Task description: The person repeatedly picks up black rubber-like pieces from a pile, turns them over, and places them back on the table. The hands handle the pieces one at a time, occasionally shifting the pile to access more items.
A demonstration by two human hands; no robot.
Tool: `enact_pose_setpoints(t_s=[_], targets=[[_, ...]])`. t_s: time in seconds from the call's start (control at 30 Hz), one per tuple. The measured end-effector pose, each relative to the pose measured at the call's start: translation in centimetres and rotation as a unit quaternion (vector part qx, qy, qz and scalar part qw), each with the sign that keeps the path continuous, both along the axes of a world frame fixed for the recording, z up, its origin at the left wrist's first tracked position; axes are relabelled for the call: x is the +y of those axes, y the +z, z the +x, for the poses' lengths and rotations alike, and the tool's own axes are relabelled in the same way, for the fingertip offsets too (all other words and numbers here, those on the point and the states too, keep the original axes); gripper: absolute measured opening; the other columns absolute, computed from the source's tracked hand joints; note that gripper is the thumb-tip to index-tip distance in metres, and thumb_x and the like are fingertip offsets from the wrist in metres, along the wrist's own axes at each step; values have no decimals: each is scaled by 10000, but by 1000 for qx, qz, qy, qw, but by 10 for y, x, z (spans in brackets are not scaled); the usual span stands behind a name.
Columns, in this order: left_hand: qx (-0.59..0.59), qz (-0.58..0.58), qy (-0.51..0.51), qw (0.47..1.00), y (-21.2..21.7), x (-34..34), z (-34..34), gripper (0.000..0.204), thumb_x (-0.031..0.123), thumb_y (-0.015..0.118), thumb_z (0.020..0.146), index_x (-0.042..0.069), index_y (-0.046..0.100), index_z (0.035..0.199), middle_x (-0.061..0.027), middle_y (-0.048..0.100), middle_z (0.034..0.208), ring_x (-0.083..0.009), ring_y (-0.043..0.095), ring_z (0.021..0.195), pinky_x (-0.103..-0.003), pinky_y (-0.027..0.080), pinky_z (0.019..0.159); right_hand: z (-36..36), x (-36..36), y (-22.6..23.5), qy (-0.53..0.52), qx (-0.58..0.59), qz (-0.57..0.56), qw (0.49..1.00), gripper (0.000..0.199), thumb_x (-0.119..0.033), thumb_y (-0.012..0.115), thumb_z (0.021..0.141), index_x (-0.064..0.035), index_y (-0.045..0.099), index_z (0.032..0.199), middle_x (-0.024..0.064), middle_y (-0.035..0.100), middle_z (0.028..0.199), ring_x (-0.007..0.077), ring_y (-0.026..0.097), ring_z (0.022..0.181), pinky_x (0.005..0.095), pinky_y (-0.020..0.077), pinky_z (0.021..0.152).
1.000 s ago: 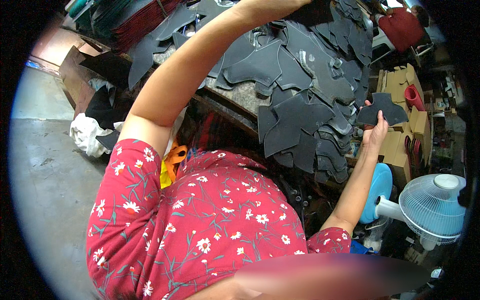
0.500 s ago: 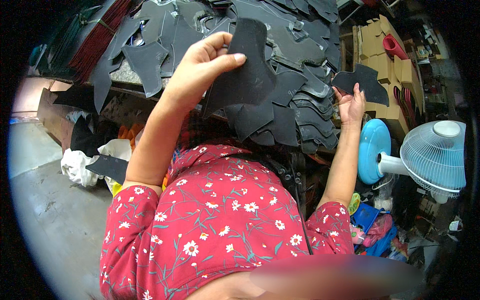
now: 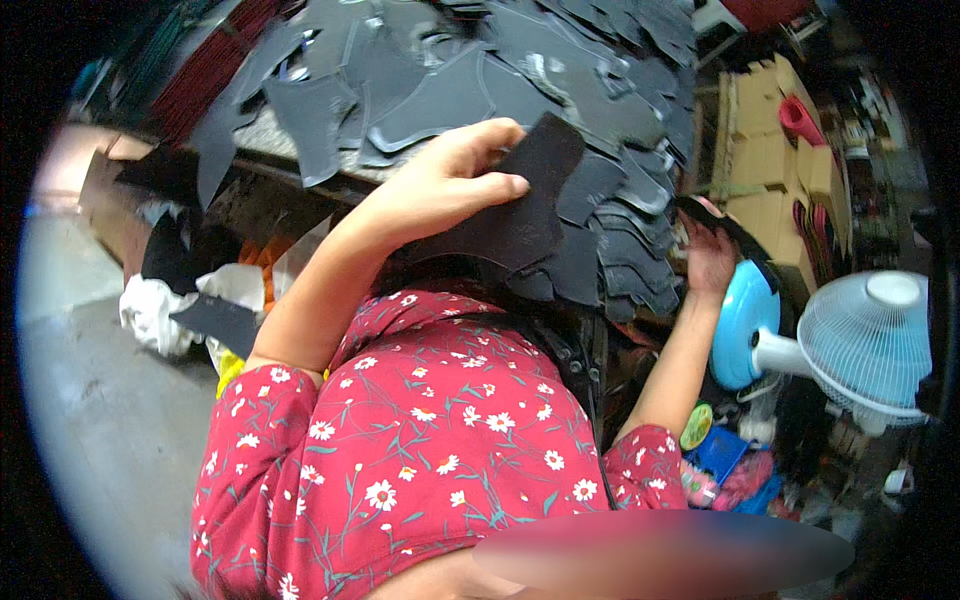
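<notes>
My left hand is closed on a black cut sheet piece, pinching it between thumb and fingers above the near edge of the table. The piece has curved sides, and its lower part spreads over other black pieces. At the right, my right hand grips another black cut piece, seen nearly edge-on and tilted. That hand is slightly blurred, and some fingertips are behind the piece. Beneath and beyond the hands, many overlapping dark cut pieces cover the table, with a fanned stack between my hands.
A blue and white fan stands close to my right forearm. Cardboard boxes with a red roll are stacked beyond it. Dark red strands lie at far left. White cloth and loose bags are low on either side.
My left hand has come down and a little right with its piece. The right hand has dropped slightly, and its piece has turned from broadside to nearly edge-on.
</notes>
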State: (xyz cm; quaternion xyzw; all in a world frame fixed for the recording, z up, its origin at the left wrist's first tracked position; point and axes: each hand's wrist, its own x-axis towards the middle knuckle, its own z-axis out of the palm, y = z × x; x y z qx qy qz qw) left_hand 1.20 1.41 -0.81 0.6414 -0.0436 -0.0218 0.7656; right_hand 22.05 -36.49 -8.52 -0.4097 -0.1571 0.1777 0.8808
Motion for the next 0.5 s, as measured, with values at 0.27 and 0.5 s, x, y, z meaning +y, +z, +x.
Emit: enact_pose_setpoints(t_s=[0.27,0.5], targets=[[-29,85,-30,996,-1,3,-6,448,103,605,900,-7,459,1310,-67,609,1125,-122,546,1047,-293,459,914,10,-3,9,-35,-1,-65,997,225,-192,553,963,-53,608,1132,132,665,1110,313,635,1036,485,507,919],[-230,336,-138,903,9,-66,62,447,145,595,780,-38,555,1186,-260,587,1196,-391,622,1008,-422,495,899,11,6,11,-116,34,-99,988,216,-223,534,984,-64,594,1117,129,642,1147,304,619,1038,482,491,916]])
